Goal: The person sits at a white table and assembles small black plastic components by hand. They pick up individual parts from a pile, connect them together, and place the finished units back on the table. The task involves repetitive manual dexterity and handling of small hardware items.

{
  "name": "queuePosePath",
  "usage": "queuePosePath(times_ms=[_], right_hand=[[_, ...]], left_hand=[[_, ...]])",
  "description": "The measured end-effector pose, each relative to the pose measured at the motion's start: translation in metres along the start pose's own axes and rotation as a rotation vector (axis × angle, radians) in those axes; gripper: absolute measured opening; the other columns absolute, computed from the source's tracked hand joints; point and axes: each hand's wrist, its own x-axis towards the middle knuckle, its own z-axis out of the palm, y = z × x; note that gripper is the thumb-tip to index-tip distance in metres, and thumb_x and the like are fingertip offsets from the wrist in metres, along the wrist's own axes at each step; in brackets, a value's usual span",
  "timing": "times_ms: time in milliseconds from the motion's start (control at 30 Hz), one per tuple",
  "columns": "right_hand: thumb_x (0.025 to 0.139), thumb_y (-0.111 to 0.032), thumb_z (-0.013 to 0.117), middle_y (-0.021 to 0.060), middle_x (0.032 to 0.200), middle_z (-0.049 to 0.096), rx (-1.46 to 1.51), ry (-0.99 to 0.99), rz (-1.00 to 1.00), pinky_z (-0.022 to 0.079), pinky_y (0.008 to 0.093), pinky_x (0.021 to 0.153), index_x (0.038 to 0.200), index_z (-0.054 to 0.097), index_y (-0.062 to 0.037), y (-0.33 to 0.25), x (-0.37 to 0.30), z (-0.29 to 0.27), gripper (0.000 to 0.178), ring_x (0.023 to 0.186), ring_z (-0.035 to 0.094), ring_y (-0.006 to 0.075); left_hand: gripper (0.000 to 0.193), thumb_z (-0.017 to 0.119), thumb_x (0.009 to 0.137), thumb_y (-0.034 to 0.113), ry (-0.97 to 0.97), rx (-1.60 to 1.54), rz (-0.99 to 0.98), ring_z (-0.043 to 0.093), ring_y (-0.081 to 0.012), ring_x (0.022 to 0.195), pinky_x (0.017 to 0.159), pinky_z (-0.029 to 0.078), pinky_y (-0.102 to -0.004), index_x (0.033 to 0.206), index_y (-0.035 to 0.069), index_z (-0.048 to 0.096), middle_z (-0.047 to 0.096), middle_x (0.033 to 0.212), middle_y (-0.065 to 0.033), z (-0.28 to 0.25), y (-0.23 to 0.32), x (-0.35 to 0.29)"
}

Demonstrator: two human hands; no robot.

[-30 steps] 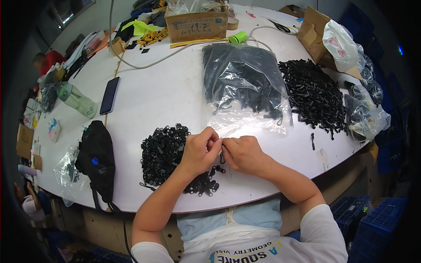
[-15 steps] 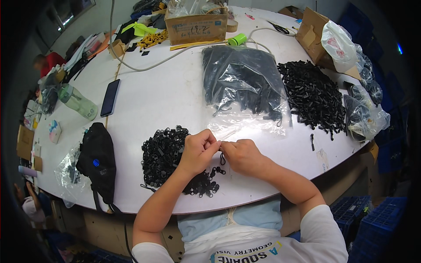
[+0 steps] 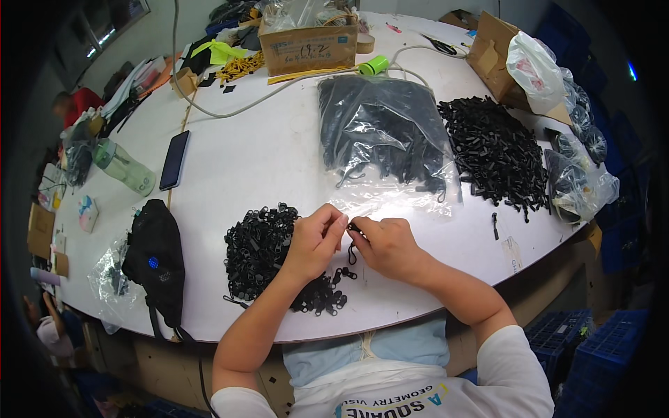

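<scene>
Above the table's near part my two hands are close together with a narrow gap between their fingertips. My right hand (image 3: 387, 245) pinches a black zipper pull (image 3: 352, 255), whose looped cord hangs below the fingers. My left hand (image 3: 313, 240) is closed in a pinch, and its fingers hide whatever may be between them. Under and beside my left forearm lies a pile of black zipper sliders (image 3: 256, 240), with several loose ones reaching toward my right hand. A clear plastic bag (image 3: 383, 132) of black corded pulls lies flat beyond my hands.
A larger heap of black pulls (image 3: 495, 153) lies at the right, beside plastic bags (image 3: 582, 184) and an open carton (image 3: 491, 59). At the left are a black pouch (image 3: 155, 265), a phone (image 3: 174, 160) and a green bottle (image 3: 124, 167). A cardboard box (image 3: 309, 49) stands at the back.
My fingertips have drawn slightly apart. More of the black piece now shows at my right fingertips. The view has shifted a little.
</scene>
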Motion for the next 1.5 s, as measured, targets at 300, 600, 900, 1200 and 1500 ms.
queuePosePath(times_ms=[300, 600, 900, 1200, 1500], right_hand=[[0.080, -0.015, 0.065, 0.0050, 0.055, 0.056, -0.082, -0.021, -0.222, 0.042, 0.0329, 0.043, 0.077, 0.054, -0.0055, 0.013, 0.001, -0.001, 0.014, 0.044, 0.056, 0.0219], [0.077, -0.017, 0.067, 0.0050, 0.053, 0.055, -0.029, -0.129, -0.263, 0.043, 0.0358, 0.043, 0.067, 0.054, -0.0070, 0.017, 0.005, -0.015, 0.019, 0.043, 0.056, 0.0253], [0.074, -0.011, 0.068, 0.0087, 0.057, 0.058, 0.255, -0.093, -0.053, 0.043, 0.0355, 0.044, 0.076, 0.062, -0.0065, 0.015, 0.007, -0.019, 0.008, 0.046, 0.057, 0.0263], [0.073, -0.009, 0.068, 0.0107, 0.059, 0.059, 0.433, -0.242, 0.033, 0.043, 0.0306, 0.045, 0.080, 0.065, -0.0035, 0.026, 0.013, -0.020, 0.009, 0.046, 0.056, 0.0265], [0.081, -0.006, 0.063, 0.0092, 0.052, 0.054, 0.487, -0.195, 0.117, 0.038, 0.0271, 0.044, 0.077, 0.061, 0.0015, 0.012, 0.012, -0.020, 0.009, 0.042, 0.051, 0.0150]], left_hand=[[0.024, 0.050, 0.093, 0.016, -0.204, 0.128, -0.027, 0.054, -0.0099, 0.052, 0.053, 0.044, -0.0248, 0.081, -0.002, 0.059, 0.058, 0.059, -0.0049, -0.008, 0.004, 0.002], [0.016, 0.058, 0.084, 0.006, 0.075, 0.306, 0.251, 0.047, -0.0089, 0.047, 0.046, 0.037, -0.0249, 0.071, -0.003, 0.056, 0.052, 0.053, -0.0064, -0.004, 0.009, 0.000], [0.020, 0.060, 0.084, 0.007, 0.203, 0.219, 0.227, 0.043, -0.0059, 0.044, 0.044, 0.033, -0.0222, 0.067, -0.002, 0.055, 0.050, 0.049, -0.0025, 0.003, 0.003, 0.000], [0.016, 0.063, 0.081, 0.006, 0.237, 0.329, 0.309, 0.049, -0.0102, 0.042, 0.044, 0.039, -0.0248, 0.069, -0.002, 0.056, 0.051, 0.050, -0.0068, -0.003, 0.002, 0.002], [0.011, 0.063, 0.085, 0.005, 0.134, 0.185, 0.438, 0.059, -0.0148, 0.058, 0.055, 0.047, -0.0251, 0.092, -0.001, 0.067, 0.064, 0.074, -0.0094, -0.004, -0.001, 0.002]])
